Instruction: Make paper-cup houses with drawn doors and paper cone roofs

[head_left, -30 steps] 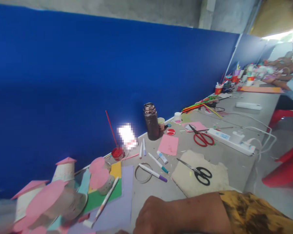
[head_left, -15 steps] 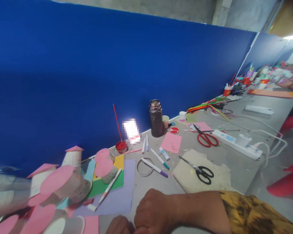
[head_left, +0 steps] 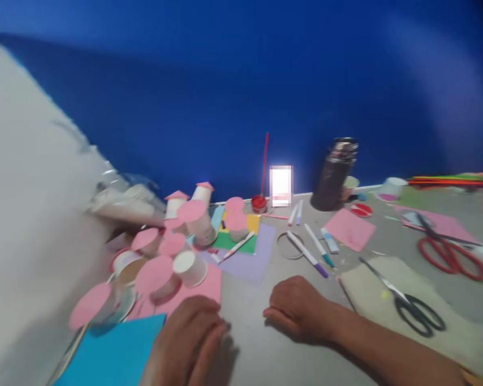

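Observation:
My right hand (head_left: 295,306) is closed in a loose fist, resting on the grey table below the white markers. Nothing shows in its fingers. My left hand (head_left: 189,338) is slightly blurred, its fingers bent and partly apart, holding nothing visible. It lies beside a blue sheet (head_left: 115,351) and in front of an upside-down white paper cup (head_left: 189,268). Several cups topped with pink paper discs (head_left: 156,274) stand behind it. Right of my right hand, black-handled scissors (head_left: 416,316) lie on a cream sheet (head_left: 370,279).
A dark flask (head_left: 334,174) stands against the blue partition (head_left: 225,96). Red-handled scissors (head_left: 453,260) and pink paper (head_left: 352,229) lie at right. A ring of tape (head_left: 290,256), a purple-tipped marker (head_left: 308,254) and a red pot (head_left: 260,203) sit mid-table. White wall (head_left: 20,187) at left.
The view has swung left, bringing in more of the cups, the blue sheet and the white wall. My hands, close together before, are now apart, with the left hand more fully in sight.

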### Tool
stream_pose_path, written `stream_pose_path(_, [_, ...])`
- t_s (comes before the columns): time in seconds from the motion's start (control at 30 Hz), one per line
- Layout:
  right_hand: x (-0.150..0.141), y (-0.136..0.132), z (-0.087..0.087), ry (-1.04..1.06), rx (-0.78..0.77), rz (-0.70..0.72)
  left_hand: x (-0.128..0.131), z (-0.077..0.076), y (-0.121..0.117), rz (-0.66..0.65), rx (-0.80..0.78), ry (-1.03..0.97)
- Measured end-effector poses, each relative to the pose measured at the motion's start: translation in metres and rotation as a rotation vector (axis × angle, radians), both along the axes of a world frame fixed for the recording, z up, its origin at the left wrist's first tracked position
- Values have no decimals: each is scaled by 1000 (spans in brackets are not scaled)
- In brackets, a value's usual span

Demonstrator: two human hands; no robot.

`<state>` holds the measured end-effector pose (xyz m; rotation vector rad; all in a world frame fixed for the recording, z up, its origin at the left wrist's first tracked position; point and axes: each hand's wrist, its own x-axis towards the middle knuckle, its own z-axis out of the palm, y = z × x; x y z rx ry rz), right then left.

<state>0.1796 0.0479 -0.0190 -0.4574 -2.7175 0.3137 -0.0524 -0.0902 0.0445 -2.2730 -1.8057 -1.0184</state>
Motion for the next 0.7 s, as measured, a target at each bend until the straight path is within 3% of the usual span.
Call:
stream_pose_path(0.1, [2, 0, -4, 49, -23, 42, -18, 12, -8, 311, 67, 44])
stream_pose_path(0.23, [4, -1, -5, 51, -49, 73, -32, 27, -2, 523, -15, 254])
stream_pose_path(0.43, [4, -2, -2, 49, -25, 69, -41, 38, 31, 578, -229, 397])
stream_pose_path(0.7, [-1, -4, -5, 59, 19, 64, -55, 20, 56, 540, -302, 474])
